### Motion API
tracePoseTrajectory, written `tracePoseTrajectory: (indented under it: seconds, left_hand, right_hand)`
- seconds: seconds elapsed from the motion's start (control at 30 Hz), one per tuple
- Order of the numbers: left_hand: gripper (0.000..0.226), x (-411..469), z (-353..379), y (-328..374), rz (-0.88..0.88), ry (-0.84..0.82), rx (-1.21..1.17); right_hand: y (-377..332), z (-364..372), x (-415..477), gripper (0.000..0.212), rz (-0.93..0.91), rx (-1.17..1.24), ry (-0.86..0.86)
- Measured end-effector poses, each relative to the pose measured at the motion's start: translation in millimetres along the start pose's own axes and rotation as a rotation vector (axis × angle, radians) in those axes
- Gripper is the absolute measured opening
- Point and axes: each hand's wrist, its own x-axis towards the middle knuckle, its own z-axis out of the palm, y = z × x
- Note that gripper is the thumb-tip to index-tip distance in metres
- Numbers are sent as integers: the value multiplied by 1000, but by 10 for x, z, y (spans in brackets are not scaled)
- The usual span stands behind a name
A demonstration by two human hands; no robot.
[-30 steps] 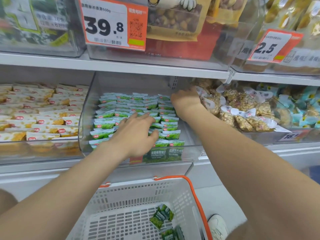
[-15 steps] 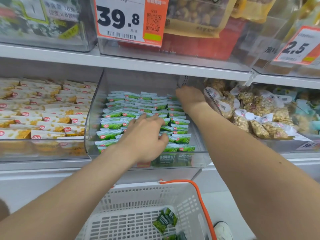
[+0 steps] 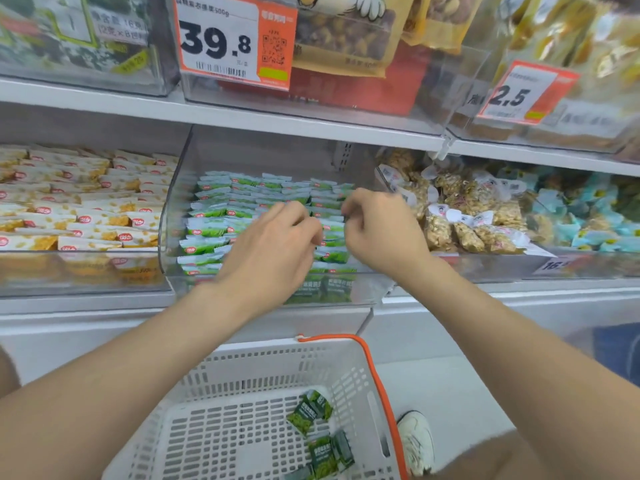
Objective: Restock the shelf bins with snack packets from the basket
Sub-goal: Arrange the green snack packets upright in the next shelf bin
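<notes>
A clear shelf bin (image 3: 175, 216) holds rows of green-and-white snack packets (image 3: 214, 216). Both my hands are inside it, close together over the right-hand rows. My left hand (image 3: 273, 251) has its fingers curled down onto packets there. My right hand (image 3: 377, 230) is curled too, and its fingertips pinch the edge of a green packet. What lies under the palms is hidden. Below the shelf sits a white slotted basket (image 3: 242, 372) with an orange handle (image 3: 381, 393). Darker green packets (image 3: 308, 414) lie loose in its right corner.
Left of the bin is a bin of yellow-and-white packets (image 3: 86, 209). To the right are a bin of clear nut packets (image 3: 467, 223) and blue packets (image 3: 606, 223). The upper shelf carries bins with price tags 39.8 (image 3: 221, 39) and 2.5 (image 3: 519, 95). A white shoe (image 3: 415, 441) stands beside the basket.
My right hand has come forward from the bin's back right corner toward the left hand. My left hand, flat on the packets before, now has curled fingers.
</notes>
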Motion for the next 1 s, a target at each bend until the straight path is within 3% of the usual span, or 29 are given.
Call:
tracePoseTrajectory:
  seconds: [0.13,0.2,0.33,0.5,0.57,0.77,0.83,0.9,1.0]
  left_hand:
    - [10,-265,-126,216,86,-38,-36]
    - [8,-432,-158,325,81,-147,-42]
    - [17,-670,30,395,75,-563,50]
    - [24,-880,433,290,101,-970,47]
    - [23,-957,593,224,84,-1046,62]
    - [22,-1111,964,85,77,-1183,99]
    - [22,-1128,1047,40,68,-1207,98]
    - [21,-1142,1110,-4,53,-1221,90]
    - [20,-1178,1159,-42,25,-1238,71]
  right_hand:
    - [-144,-155,-770,27,-76,135,-30]
    - [-147,-82,-1045,30,-78,102,-201]
    - [-94,315,-1342,27,-147,-110,-724]
    - [41,975,-1582,23,-282,-328,-1053]
    - [59,1268,-1695,5,-334,-435,-1128]
    - [276,2224,-2174,12,-340,-567,-1358]
    - [371,2453,-2388,24,-374,-554,-1426]
    - [461,2586,-2604,37,-481,-619,-1421]
    - [506,2712,-2828,38,-609,-737,-1367]
